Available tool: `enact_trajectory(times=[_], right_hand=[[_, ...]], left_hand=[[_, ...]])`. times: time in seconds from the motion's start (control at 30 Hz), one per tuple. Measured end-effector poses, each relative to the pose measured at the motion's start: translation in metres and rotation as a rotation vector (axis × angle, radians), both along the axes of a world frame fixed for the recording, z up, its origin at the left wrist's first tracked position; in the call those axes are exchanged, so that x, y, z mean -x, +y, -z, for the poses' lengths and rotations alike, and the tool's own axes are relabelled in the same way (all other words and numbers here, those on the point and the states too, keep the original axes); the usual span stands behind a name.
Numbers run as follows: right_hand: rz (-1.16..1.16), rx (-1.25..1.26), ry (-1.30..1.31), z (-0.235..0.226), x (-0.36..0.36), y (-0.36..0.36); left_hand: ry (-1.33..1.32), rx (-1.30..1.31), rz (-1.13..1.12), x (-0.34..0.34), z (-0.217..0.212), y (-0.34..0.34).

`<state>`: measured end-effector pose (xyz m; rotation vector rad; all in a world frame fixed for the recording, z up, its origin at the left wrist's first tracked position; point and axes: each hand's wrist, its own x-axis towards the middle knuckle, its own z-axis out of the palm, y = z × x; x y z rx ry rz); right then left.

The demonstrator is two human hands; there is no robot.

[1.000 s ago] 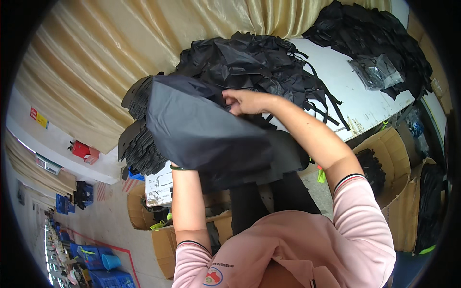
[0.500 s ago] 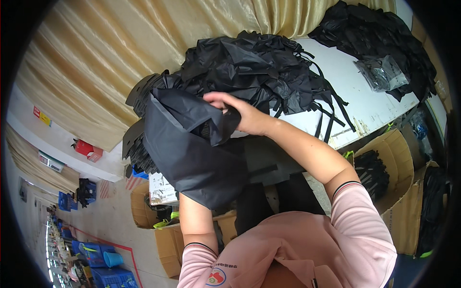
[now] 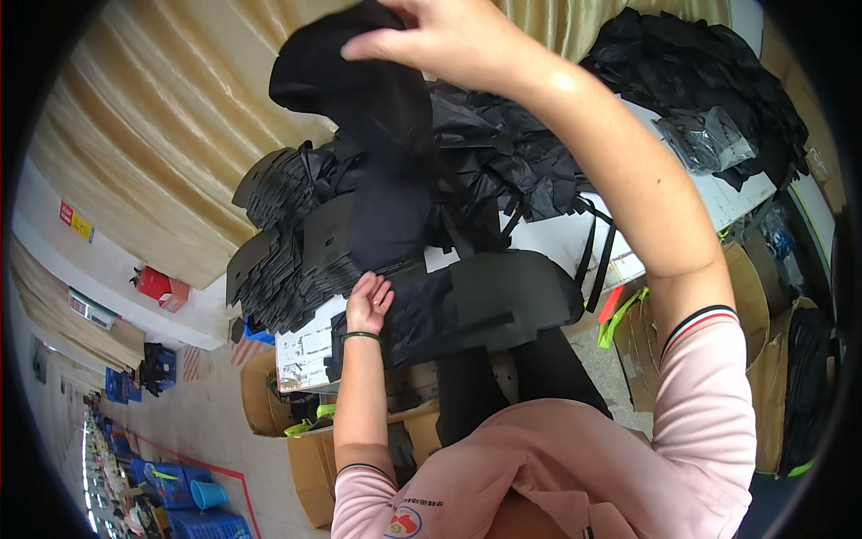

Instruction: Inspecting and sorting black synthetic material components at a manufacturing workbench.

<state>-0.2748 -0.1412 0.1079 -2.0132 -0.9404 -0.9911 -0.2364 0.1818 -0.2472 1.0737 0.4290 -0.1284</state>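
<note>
High over the table my right hand [image 3: 409, 40] pinches the upper edge of a black fabric piece [image 3: 382, 108], which hangs down in loose folds. My left hand [image 3: 366, 304] is palm up beneath its lower end, fingers loosely apart and holding nothing. A dark band circles that wrist. Beside the left hand, a flat black piece with a stiff grey panel [image 3: 503, 301] lies across the table's near edge and above my legs. Stacks of slotted black panels [image 3: 269, 278] lie just beyond the left hand.
A heap of black fabric with straps [image 3: 521, 166] covers the middle of the white table [image 3: 646, 251]. Farther right lie another black heap [image 3: 691, 67] and a clear plastic bag [image 3: 705, 139]. Cardboard boxes [image 3: 314, 472] stand below the table. A gold curtain [image 3: 180, 117] hangs behind.
My right hand has risen, lifting the black fabric up and away. My left forearm, earlier partly covered by the fabric, now shows with its hand bare. The grey panel is more exposed.
</note>
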Motion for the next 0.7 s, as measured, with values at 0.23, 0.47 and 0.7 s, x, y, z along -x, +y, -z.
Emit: enact_trajectory(times=[0.23, 0.47, 0.7], right_hand=[[0.167, 0.068, -0.043, -0.017, -0.004, 0.045], [0.065, 0.041, 0.108, -0.022, -0.002, 0.124], [-0.164, -0.093, 0.418, -0.044, 0.014, 0.122]], left_hand=[[-0.78, -0.201, 0.058, 0.049, -0.099, -0.08], [-1.024, -0.245, 0.229, 0.075, -0.124, -0.136], [-0.577, 0.397, 0.298, 0.057, -0.105, -0.095]])
